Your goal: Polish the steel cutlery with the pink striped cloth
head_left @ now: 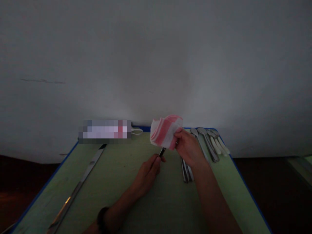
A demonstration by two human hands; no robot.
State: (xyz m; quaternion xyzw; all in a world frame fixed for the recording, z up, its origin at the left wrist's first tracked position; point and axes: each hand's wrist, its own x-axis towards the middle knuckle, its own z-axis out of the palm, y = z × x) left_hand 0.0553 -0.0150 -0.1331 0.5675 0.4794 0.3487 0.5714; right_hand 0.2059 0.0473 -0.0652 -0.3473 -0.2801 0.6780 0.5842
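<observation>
My left hand (149, 172) is closed around the handle of a metal utensil (162, 152), held above the middle of the table. Its upper end is hidden inside a pink and white striped cloth (166, 131), so I cannot tell its kind. My right hand (187, 146) pinches that cloth, wrapping it about the utensil's covered end. Below and beside my right hand lie several metal utensils with their handles (186, 170) toward me.
Several metal spoons (207, 143) and white-handled utensils (218, 144) lie at the back right. A long shiny metal strip (80, 187) runs along the left. A blurred-out box-like object (104, 131) with a white cord (137, 131) stands by the wall (156, 65). The green table (117, 172) has blue edging.
</observation>
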